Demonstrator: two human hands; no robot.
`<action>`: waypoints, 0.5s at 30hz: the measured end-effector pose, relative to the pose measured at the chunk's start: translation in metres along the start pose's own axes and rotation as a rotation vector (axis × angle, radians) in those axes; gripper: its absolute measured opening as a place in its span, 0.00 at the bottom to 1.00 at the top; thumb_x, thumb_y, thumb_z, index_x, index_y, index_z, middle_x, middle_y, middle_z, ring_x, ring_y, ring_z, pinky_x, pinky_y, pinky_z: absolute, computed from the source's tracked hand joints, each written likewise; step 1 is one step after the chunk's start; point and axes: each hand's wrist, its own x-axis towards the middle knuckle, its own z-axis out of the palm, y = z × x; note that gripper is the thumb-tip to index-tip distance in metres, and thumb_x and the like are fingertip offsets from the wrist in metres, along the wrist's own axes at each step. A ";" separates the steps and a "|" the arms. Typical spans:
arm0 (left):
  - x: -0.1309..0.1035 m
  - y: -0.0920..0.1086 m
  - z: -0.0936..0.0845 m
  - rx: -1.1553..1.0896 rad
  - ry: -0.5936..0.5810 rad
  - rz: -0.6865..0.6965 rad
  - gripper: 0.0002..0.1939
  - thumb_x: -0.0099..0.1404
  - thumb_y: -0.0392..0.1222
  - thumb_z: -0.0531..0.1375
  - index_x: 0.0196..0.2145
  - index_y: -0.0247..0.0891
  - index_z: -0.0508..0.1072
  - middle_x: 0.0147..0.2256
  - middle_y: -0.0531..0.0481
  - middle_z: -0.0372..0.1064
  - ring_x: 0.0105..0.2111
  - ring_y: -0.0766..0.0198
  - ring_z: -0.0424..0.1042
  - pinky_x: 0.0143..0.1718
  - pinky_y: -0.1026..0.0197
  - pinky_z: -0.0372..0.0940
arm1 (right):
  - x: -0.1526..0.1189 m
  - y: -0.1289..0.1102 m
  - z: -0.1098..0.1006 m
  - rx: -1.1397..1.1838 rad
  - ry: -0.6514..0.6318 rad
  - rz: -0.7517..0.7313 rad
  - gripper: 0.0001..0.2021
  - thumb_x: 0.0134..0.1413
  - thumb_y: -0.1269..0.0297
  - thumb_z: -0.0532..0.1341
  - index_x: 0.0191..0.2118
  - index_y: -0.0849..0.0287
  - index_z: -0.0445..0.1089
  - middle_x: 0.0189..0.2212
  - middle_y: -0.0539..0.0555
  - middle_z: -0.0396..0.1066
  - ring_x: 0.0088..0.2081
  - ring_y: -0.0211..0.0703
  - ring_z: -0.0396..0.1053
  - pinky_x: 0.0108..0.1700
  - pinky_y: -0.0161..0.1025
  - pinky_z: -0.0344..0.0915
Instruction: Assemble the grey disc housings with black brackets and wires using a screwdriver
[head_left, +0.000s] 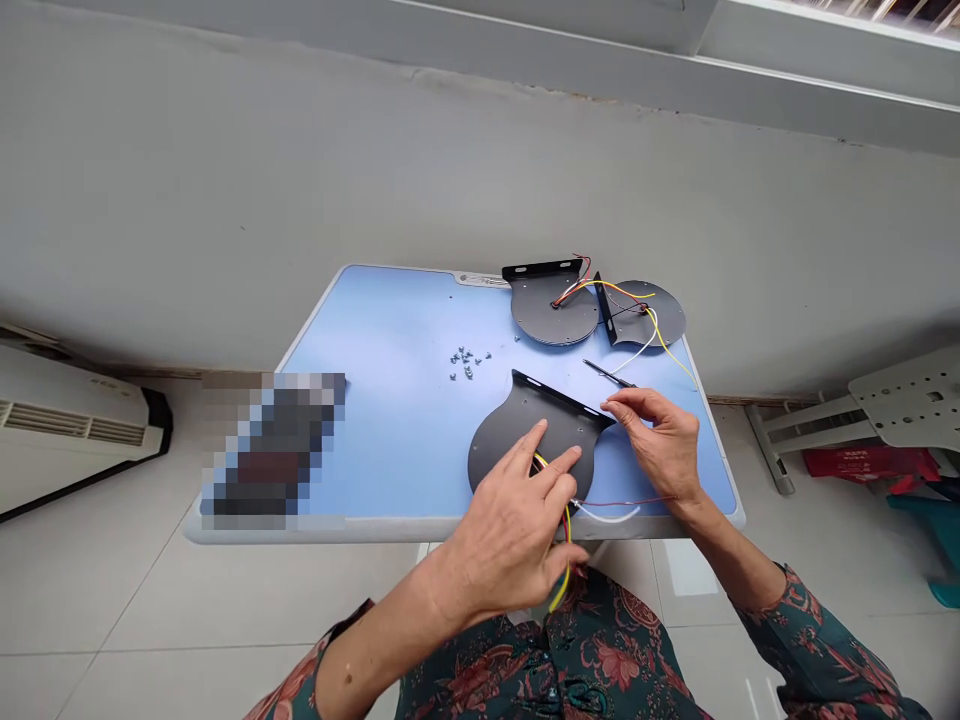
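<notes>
A dark grey round metal plate [499,430] with a black slotted bracket along its far edge lies near the table's front edge. My left hand [525,520] rests on it with fingers spread and pressing down. Yellow, red and white wires [600,515] come out from beneath that hand and hang over the edge. At the bracket's right end, my right hand [660,440] is closed, thumb and fingertips pinched together; whatever is between them is too small to make out. Just beyond it lies a thin black screwdriver [607,373], its handle end partly behind the fingers.
Several small screws [466,362] are scattered mid-table. Two similar plates with wires, a left one [540,315] and a right one [664,320], lie at the back right of the blue table [375,400]. A blurred dark object [281,440] is at the left edge. A wall stands behind.
</notes>
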 end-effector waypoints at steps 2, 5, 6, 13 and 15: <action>0.001 0.009 0.007 0.087 0.003 -0.020 0.21 0.63 0.42 0.64 0.51 0.27 0.74 0.63 0.34 0.66 0.69 0.27 0.49 0.66 0.31 0.58 | 0.003 0.002 0.002 0.117 -0.037 0.126 0.05 0.56 0.61 0.67 0.33 0.55 0.77 0.30 0.50 0.78 0.33 0.41 0.76 0.40 0.40 0.75; 0.001 0.018 0.019 0.174 0.019 -0.035 0.33 0.62 0.39 0.61 0.63 0.24 0.66 0.65 0.30 0.62 0.70 0.24 0.46 0.67 0.28 0.55 | 0.009 0.004 0.003 0.216 -0.137 0.262 0.09 0.53 0.56 0.68 0.32 0.56 0.76 0.30 0.50 0.76 0.31 0.41 0.76 0.34 0.39 0.77; 0.001 0.020 0.022 0.199 0.025 -0.052 0.36 0.62 0.40 0.61 0.65 0.22 0.63 0.66 0.27 0.59 0.70 0.23 0.45 0.66 0.28 0.55 | 0.012 0.005 0.003 0.228 -0.184 0.290 0.11 0.52 0.54 0.68 0.32 0.57 0.76 0.30 0.50 0.75 0.31 0.41 0.75 0.33 0.39 0.77; 0.001 0.018 0.038 0.393 0.144 -0.043 0.31 0.68 0.38 0.56 0.64 0.17 0.64 0.64 0.20 0.59 0.70 0.29 0.49 0.64 0.34 0.62 | 0.016 0.006 -0.003 0.393 -0.330 0.565 0.22 0.42 0.45 0.73 0.32 0.59 0.72 0.28 0.49 0.72 0.24 0.38 0.75 0.27 0.37 0.77; 0.002 0.016 0.040 0.418 0.192 -0.019 0.29 0.68 0.37 0.56 0.62 0.16 0.66 0.63 0.19 0.62 0.69 0.28 0.51 0.62 0.34 0.65 | 0.007 0.005 -0.002 0.446 -0.257 0.599 0.23 0.43 0.44 0.73 0.33 0.59 0.70 0.27 0.48 0.71 0.26 0.40 0.76 0.29 0.39 0.79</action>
